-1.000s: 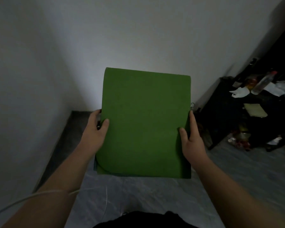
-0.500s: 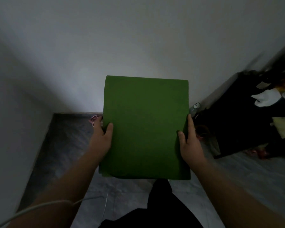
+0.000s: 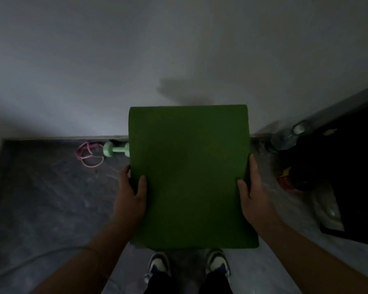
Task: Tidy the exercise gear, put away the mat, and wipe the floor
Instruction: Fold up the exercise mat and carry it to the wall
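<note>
— Between our two hands, what are we holding?

— We hold a folded green mat [image 3: 189, 177] out in front of us, above the floor [image 3: 40, 198]. Our left hand [image 3: 132, 198] clamps its left edge, thumb on top and fingers hidden underneath. Our right hand [image 3: 253, 198] does likewise on the right edge. Both grips are pressed closed on the mat.

— And beyond it?

— Near the foot of the wall [image 3: 136, 60], left of the mat, lies a pale green dumbbell [image 3: 115, 150], partly hidden by the mat. Just beside it we see a pink looped cord [image 3: 88, 154]. Our shoes [image 3: 159, 266] show below the mat. To the right, a clear bottle [image 3: 289, 137] leans by dark furniture [image 3: 353, 177].
</note>
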Action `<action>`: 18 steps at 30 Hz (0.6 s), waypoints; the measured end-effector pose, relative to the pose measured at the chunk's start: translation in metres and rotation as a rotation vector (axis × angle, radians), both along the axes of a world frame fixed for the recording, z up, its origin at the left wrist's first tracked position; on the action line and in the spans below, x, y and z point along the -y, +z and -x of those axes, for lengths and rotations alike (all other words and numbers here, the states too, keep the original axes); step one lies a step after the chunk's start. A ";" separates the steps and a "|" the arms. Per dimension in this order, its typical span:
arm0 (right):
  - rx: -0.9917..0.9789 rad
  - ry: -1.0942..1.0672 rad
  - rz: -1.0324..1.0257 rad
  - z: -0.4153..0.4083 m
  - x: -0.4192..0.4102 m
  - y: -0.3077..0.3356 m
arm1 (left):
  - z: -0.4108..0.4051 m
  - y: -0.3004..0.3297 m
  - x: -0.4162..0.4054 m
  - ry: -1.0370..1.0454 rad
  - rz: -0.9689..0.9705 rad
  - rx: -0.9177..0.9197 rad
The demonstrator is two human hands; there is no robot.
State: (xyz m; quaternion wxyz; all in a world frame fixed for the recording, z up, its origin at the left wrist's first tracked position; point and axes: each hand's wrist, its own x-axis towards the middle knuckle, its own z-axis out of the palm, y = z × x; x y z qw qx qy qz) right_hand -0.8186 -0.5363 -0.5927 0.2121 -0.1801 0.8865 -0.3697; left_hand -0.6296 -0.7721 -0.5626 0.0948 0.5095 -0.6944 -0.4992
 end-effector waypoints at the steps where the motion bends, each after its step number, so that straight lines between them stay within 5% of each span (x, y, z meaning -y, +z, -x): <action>1: 0.009 -0.002 0.018 0.004 0.006 -0.037 | 0.005 -0.037 0.008 -0.002 0.007 0.010; 9: -0.063 0.034 0.060 0.033 0.059 -0.281 | 0.027 -0.288 0.060 0.011 0.080 0.025; 18: -0.270 0.027 -0.081 0.031 0.103 -0.435 | 0.031 -0.419 0.102 0.011 0.015 0.046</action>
